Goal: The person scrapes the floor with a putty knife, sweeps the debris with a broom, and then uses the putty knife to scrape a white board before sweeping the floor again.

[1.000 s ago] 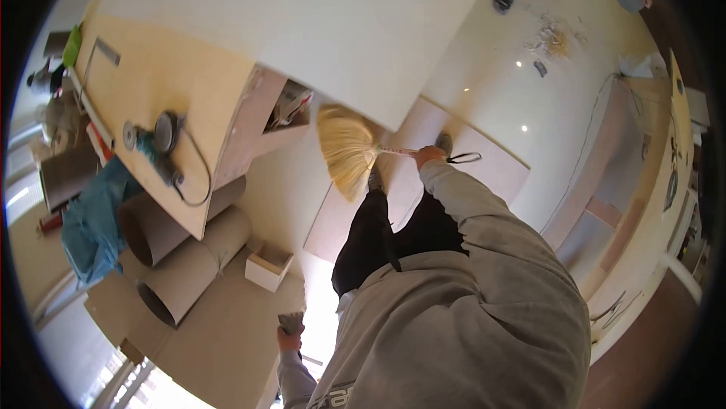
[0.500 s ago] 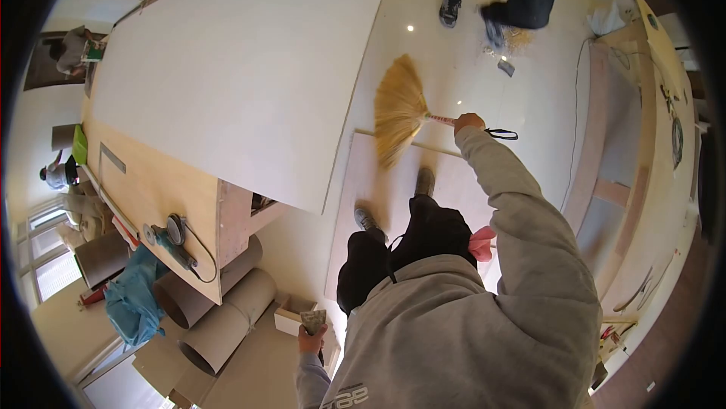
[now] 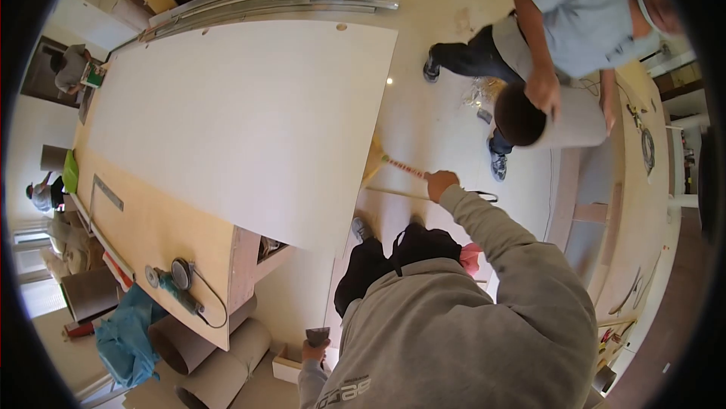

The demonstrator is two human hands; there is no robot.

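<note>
My right hand (image 3: 442, 185) is wrapped round the red-and-white handle of a straw broom (image 3: 407, 168), with a black hanging loop behind the fist. Most of the broom's bristles are hidden below the edge of the large white board (image 3: 249, 122); only a yellow strip shows. Low in the view, my left hand (image 3: 314, 350) is closed on a scraper (image 3: 318, 336) with a dark, flat, widening blade. A small open box (image 3: 286, 366) lies just left of that hand.
At right, a co-worker (image 3: 582, 16) grips a rolled sheet (image 3: 571, 122). Wood shavings (image 3: 484, 93) lie on the floor nearby. The bench at left bears an angle grinder (image 3: 178, 288) and a metal square (image 3: 108, 191). Cardboard rolls (image 3: 231, 364) and a blue bag (image 3: 128, 337) stand below.
The broom has swung left, its bristles passing under the board's edge. The co-worker has come into fuller view with the roll. My view has tilted up; my left hand still holds the scraper.
</note>
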